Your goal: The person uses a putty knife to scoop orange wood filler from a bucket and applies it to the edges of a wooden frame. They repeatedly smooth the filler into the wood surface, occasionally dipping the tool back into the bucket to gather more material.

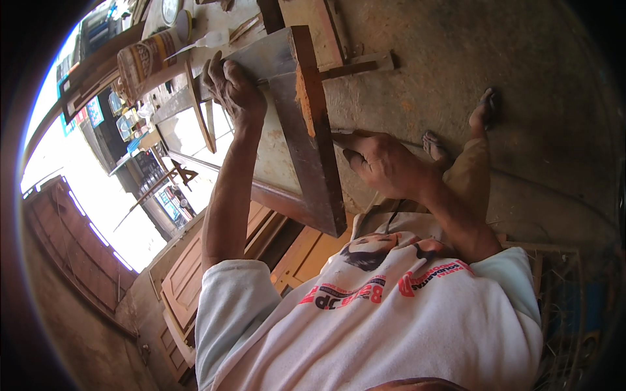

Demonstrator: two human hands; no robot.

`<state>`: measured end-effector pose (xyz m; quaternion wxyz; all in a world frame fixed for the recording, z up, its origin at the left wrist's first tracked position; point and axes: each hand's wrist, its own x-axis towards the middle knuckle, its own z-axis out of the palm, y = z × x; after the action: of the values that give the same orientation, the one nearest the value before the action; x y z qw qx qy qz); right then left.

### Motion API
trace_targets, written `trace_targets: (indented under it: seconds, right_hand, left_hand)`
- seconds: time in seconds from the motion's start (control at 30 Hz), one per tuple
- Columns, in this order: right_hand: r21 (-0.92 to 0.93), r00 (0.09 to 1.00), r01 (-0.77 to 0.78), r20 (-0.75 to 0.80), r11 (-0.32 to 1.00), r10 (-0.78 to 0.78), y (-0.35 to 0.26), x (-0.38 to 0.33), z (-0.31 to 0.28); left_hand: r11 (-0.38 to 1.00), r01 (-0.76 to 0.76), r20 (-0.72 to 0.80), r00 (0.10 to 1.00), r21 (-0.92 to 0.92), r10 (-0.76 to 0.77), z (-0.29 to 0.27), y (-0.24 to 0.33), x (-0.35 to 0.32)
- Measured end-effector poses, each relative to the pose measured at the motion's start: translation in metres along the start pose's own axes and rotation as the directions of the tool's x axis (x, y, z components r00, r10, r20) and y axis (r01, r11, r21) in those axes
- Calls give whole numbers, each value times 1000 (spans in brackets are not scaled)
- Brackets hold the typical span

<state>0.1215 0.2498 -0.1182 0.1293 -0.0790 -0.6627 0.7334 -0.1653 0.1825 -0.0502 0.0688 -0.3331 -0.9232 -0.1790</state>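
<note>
Wooden frame (313, 130) between both hands (381, 163)

Glue bottle (207, 40) and big tin (147, 60) lay on the bench (218, 16); wooden doors (189, 277) leaned below; concrete floor (521, 78) was dusty.

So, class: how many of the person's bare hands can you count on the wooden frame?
2. The left hand grips the wooden frame at its upper corner; the right hand rests against its right edge, holding a thin tool. No other hands show.
</note>
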Motion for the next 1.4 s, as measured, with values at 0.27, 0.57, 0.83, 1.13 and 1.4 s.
trace_targets:
  seconds: [0.27, 0.57, 0.83, 1.13, 1.4]
  right_hand:
    - [403, 909, -128, -317, 906, 269, -23, 1, -7]
    - [52, 862, 192, -486, 980, -143, -9, 11, 12]
    - [-179, 875, 199, -410, 964, -257, -3, 7, 27]
    - [-55, 847, 186, -496, 981, -189, -2, 3, 11]
    - [-74, 920, 213, -321, 974, -225, -2, 4, 5]
  left_hand:
    - [998, -63, 12, 998, 32, 62, 0, -16, 1]
    - [997, -53, 0, 999, 49, 53, 2, -18, 3]
    - [999, -29, -14, 999, 22, 29, 3, -5, 0]
    - [1000, 19, -7, 1000, 8, -19, 0, 7, -4]
    - [1000, 1, -2, 1000, 2, -1, 2, 1, 1]
